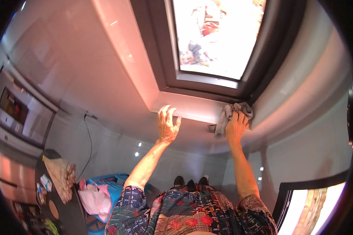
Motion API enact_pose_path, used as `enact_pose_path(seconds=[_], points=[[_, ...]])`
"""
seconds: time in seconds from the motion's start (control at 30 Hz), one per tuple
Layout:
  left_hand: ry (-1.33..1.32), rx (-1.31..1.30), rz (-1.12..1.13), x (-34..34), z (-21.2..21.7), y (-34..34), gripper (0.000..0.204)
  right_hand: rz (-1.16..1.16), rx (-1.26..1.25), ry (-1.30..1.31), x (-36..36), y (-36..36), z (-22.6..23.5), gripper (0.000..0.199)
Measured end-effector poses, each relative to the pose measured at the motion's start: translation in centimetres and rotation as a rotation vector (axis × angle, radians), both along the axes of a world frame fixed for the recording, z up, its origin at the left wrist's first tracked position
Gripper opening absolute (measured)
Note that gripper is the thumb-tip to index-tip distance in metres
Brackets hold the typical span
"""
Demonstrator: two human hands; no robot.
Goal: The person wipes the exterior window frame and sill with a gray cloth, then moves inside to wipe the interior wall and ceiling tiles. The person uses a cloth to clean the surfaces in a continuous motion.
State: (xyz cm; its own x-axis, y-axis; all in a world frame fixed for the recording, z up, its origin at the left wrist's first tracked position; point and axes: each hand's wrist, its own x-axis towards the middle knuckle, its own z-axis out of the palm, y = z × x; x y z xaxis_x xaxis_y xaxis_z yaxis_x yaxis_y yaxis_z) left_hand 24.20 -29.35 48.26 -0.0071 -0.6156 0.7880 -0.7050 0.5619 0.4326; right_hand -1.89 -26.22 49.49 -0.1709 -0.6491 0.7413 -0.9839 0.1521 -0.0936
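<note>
2 hands show: 1 left hand [168, 126] flat on the sill and 1 right hand [236, 127] pressing 1 grey cloth [228, 114]. There are 2 windows, 1 blue basket [110, 184], 1 pink bag [95, 199] and 1 black cable [89, 137].

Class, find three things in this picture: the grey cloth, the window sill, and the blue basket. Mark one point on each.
grey cloth [227, 115]: head view, on the folds left of the right hand.
window sill [196, 109]: head view, bare front edge between the hands.
blue basket [111, 184]: head view, on its rim.
</note>
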Motion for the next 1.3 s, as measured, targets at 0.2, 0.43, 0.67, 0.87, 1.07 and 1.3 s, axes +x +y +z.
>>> enact_pose_path(seconds=[0.2, 0.43, 0.67, 0.87, 1.07, 1.3], points=[[0.149, -0.343, 0.326, 5.3, 5.3, -0.7, 0.063, 0.458, 0.064, -0.031, 5.8, -3.4, -0.8, 0.028], [0.02, -0.422, 0.365, 8.3, 14.9, -7.1, 0.071, 1.11, 0.017, -0.582, 15.0, -9.1, 3.1, 0.034], [-0.022, -0.5, 0.362, 8.9, 13.8, -10.2, 0.062, 1.203, -0.624, -0.599, 23.3, -13.7, 19.6, 0.051], [0.011, -0.535, 0.308, 8.7, 14.2, -9.8, 0.062, 1.222, -0.568, -0.66, 26.1, -15.8, 11.3, 0.061], [-0.073, -0.542, 0.358, 8.8, 14.1, -9.5, 0.064, 0.869, -0.099, -0.835, 26.5, -11.4, 1.6, 0.053], [-0.06, -0.547, 0.345, 9.0, 14.1, -10.1, 0.064, 1.057, 0.591, -0.89, 21.4, -9.4, 2.7, 0.018]])
